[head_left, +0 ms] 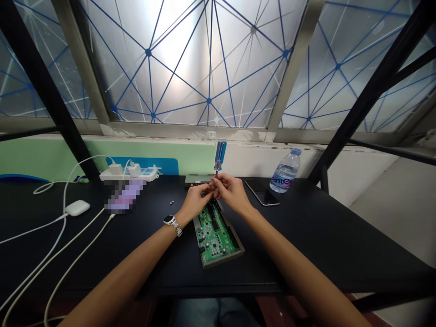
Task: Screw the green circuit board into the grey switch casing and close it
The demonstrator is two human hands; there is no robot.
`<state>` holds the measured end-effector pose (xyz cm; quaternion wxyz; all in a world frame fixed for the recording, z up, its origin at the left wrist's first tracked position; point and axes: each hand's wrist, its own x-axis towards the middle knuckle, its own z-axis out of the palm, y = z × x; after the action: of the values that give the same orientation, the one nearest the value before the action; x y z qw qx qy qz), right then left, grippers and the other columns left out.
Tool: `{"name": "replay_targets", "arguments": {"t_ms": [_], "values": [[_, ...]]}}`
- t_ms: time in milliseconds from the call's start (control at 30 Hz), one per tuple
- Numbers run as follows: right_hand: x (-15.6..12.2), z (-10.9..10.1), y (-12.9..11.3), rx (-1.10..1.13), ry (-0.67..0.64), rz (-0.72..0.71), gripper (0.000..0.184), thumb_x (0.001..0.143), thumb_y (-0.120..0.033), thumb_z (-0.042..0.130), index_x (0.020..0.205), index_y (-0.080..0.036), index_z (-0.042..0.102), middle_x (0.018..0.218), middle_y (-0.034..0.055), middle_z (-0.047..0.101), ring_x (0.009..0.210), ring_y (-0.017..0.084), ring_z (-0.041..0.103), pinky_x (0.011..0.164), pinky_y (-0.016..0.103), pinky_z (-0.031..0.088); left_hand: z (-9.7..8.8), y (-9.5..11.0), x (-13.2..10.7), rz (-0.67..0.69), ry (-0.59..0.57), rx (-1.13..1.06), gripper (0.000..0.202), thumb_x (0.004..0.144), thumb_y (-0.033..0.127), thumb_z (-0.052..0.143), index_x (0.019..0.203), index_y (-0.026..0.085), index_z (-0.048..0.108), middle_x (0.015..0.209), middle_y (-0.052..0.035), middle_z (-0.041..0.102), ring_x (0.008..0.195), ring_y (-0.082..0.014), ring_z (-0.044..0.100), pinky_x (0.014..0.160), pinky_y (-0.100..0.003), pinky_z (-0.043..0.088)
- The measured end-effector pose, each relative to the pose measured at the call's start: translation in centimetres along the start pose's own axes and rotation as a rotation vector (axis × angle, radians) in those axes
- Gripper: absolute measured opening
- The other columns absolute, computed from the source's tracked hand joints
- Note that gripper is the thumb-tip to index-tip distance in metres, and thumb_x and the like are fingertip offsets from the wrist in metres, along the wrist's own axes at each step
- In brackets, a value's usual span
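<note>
A screwdriver [220, 153] with a clear blue handle stands nearly upright, handle up, above the far end of a green circuit board [215, 234]. The board sits in a shallow metal casing on the black table. My right hand [232, 190] is closed, its fingers pinching the screwdriver's shaft low down. Right beside it, my left hand [196, 202] is closed too, fingertips meeting the right ones near the shaft; what they pinch is hidden. The screwdriver's tip is covered by my fingers. Small metal screws [172, 202] lie on the table left of my left hand.
Behind my hands lies a flat metal piece [195, 179]. To the right are a phone [262, 193] and a water bottle [286, 171]. On the left are a power strip [146, 173], a blurred-out phone [126, 197], a white earbud case [77, 208] and loose white cables [64, 222].
</note>
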<state>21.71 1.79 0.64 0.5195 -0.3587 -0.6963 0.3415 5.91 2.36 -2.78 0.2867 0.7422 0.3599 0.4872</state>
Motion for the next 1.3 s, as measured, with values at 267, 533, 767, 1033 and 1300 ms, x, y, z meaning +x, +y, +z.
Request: {"name": "replay_targets", "arguments": {"t_ms": [267, 533, 767, 1033, 1300], "values": [[-0.1, 0.2, 0.5, -0.046, 0.0, -0.019, 0.032, 0.096, -0.045, 0.056, 0.105, -0.016, 0.068, 0.088, 0.0051, 0.073, 0.046, 0.01, 0.057, 0.05, 0.024, 0.05, 0.3, -0.7, 0.2, 0.006, -0.024, -0.028, 0.016, 0.09, 0.021, 0.062, 0.091, 0.015, 0.077, 0.089, -0.0059, 0.078, 0.084, -0.0217, 0.071, 0.085, -0.03, 0.052], [-0.3, 0.7, 0.2, -0.166, 0.074, -0.065, 0.027, 0.093, -0.042, 0.059, 0.102, -0.019, 0.068, 0.098, 0.0072, 0.072, 0.055, 0.012, 0.062, 0.054, 0.025, 0.05, 0.6, -0.6, 0.2, -0.03, -0.025, -0.089, 0.023, 0.091, 0.033, 0.066, 0.089, 0.014, 0.078, 0.09, -0.0077, 0.08, 0.081, -0.0233, 0.072, 0.079, -0.03, 0.054], [-0.2, 0.3, 0.2, -0.179, 0.15, -0.003, 0.026, 0.087, -0.044, 0.069, 0.083, -0.02, 0.062, 0.064, 0.0006, 0.067, 0.051, 0.016, 0.062, 0.052, 0.025, 0.048, 0.6, -0.4, 0.1, -0.062, -0.041, -0.136, 0.025, 0.089, 0.034, 0.068, 0.096, 0.013, 0.079, 0.095, -0.0094, 0.08, 0.088, -0.0257, 0.075, 0.08, -0.032, 0.057], [-0.2, -0.2, 0.6, -0.089, 0.122, 0.006, 0.026, 0.086, -0.044, 0.071, 0.086, -0.019, 0.065, 0.059, -0.0005, 0.065, 0.051, 0.017, 0.064, 0.054, 0.027, 0.051, -0.3, 0.0, 0.0, -0.038, -0.072, -0.093, 0.022, 0.089, 0.021, 0.064, 0.103, 0.015, 0.079, 0.101, -0.0083, 0.08, 0.096, -0.024, 0.076, 0.091, -0.033, 0.058], [-0.3, 0.3, 0.2, -0.001, 0.105, -0.003, 0.024, 0.087, -0.041, 0.068, 0.091, -0.017, 0.067, 0.076, 0.0041, 0.071, 0.052, 0.014, 0.063, 0.053, 0.025, 0.052, -0.6, 0.0, -0.1, -0.008, -0.064, 0.0, 0.022, 0.09, 0.021, 0.061, 0.103, 0.017, 0.079, 0.102, -0.0075, 0.08, 0.096, -0.0232, 0.075, 0.091, -0.032, 0.057]]}}
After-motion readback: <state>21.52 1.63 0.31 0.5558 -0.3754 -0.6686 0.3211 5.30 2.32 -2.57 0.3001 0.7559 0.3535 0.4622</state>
